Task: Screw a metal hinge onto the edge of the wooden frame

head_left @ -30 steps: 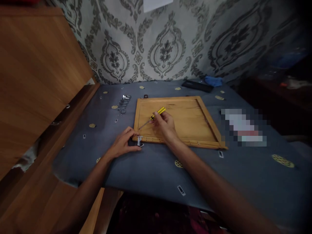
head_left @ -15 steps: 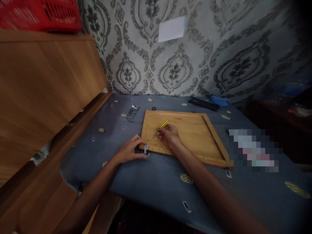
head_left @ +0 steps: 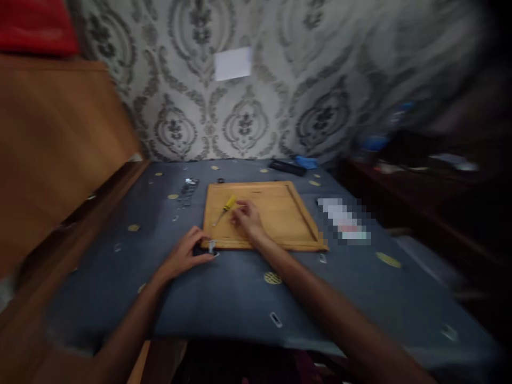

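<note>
A framed wooden panel [head_left: 276, 213] lies flat on the cloth-covered table. On it rests a yellow-handled screwdriver [head_left: 224, 209], its tip pointing to the near left. My right hand [head_left: 247, 218] is just right of the screwdriver, apart from it, fingers loosely bent and holding nothing. At the panel's near left corner sits a small grey metal piece [head_left: 212, 246] that looks like a hinge. My left hand [head_left: 188, 253] spreads around that corner, fingertips at the panel's edge and thumb near the metal piece. Motion blur hides whether the thumb touches it.
Several small metal parts [head_left: 187, 192] lie left of the panel. A black case [head_left: 287, 168] and a blue cloth [head_left: 306, 162] are at the back. A blurred-out item [head_left: 344, 220] lies to the right. A wooden cabinet [head_left: 56, 154] borders the left side, with a red basket [head_left: 38, 26] on top.
My right hand has let go of the screwdriver, which now lies on the panel. The whole view has swung to the right; my left hand stays at the panel's corner.
</note>
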The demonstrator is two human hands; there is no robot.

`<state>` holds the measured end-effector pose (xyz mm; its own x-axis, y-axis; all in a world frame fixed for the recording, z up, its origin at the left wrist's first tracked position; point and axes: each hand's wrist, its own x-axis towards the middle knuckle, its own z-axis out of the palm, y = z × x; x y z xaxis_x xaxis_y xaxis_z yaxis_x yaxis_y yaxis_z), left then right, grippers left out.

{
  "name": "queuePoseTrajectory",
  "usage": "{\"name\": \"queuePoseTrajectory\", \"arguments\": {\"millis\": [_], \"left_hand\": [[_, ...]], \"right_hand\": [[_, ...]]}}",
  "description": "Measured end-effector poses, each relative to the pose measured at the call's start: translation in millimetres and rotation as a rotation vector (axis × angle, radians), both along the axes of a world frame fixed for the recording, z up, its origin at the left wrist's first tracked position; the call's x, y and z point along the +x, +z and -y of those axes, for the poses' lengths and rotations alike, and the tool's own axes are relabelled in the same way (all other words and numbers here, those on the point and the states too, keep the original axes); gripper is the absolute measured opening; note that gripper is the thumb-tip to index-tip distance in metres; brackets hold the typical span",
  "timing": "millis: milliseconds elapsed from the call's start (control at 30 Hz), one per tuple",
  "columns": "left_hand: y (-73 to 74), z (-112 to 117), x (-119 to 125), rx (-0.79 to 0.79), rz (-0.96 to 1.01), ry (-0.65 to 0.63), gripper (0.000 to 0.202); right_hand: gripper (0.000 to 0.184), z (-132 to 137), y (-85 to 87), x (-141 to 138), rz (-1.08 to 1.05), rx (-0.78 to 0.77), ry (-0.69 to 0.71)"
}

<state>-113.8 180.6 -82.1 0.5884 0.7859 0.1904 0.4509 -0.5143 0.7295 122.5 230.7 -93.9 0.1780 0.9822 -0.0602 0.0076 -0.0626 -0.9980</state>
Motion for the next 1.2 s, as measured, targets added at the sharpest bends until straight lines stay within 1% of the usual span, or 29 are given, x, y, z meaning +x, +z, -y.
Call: {"name": "queuePoseTrajectory", "arguments": {"millis": [67, 100, 167, 267, 333, 433, 533, 600, 667, 733, 800, 867, 967, 1033, 1100, 1200], "left_hand": [[-2.6, 0, -2, 0.005, 0.031, -0.001, 0.05], [-4.8, -2, -3, 0.002, 0.031, 0.036, 0.047], [-9.9, -7, -6, -0.027, -0.012, 0.046, 0.044], [-14.5, -12, -7, -0.006, 0.013, 0.084, 0.047], [-14.7, -12, -6, 0.007, 0.027, 0.111, 0.049], [-13.1, -11, -5, 0.004, 0.032, 0.145, 0.051], [-10.1, -12, -9, -0.062, 0.048, 0.199, 0.053], [-6.3, -18, -14, -0.105, 0.072, 0.249, 0.055], [-0.5, -29, -22, -0.097, 0.114, 0.317, 0.057], [6.2, -47, -29, -0.025, 0.186, 0.395, 0.059], [11.0, -70, -37, 0.043, 0.2, 0.489, 0.056], [11.2, -97, -45, 0.123, 0.201, 0.602, 0.049], [1.3, -133, -56, 0.226, 0.184, 0.747, 0.036], [-9.5, -148, -59, 0.274, 0.159, 0.788, 0.034], [-20.2, -156, -59, 0.306, 0.131, 0.779, 0.035], [-31.1, -159, -57, 0.347, 0.088, 0.73, 0.035]], "right_hand": [[0.035, 15, 2.0, 2, 0.071, 0.058, 0.023], [0.033, 22, 2.9, 3, 0.112, 0.092, 0.031], [0.03, 38, 4.6, 5, 0.19, 0.173, 0.063], [0.021, 62, 7.5, 9, 0.289, 0.291, 0.086], [0.021, 75, 7.8, 13, 0.341, 0.35, 0.088], [0.024, 83, 3.2, 20, 0.396, 0.401, 0.079], [0.019, 81, -5.2, 25, 0.429, 0.413, 0.063], [0.02, 78, -10.6, 26, 0.442, 0.412, 0.05], [0.027, 76, -14.3, 27, 0.447, 0.416, 0.041], [0.028, 76, -15.8, 28, 0.443, 0.431, 0.039], [0.027, 77, -15.7, 28, 0.436, 0.455, 0.058], [0.024, 78, -14.7, 29, 0.429, 0.486, 0.079], [0.023, 80, -12.2, 29, 0.424, 0.529, 0.106], [0.023, 81, -9.7, 29, 0.431, 0.545, 0.119], [0.023, 83, -7.0, 29, 0.446, 0.558, 0.119], [0.023, 86, -4.4, 29, 0.471, 0.571, 0.114]]}}
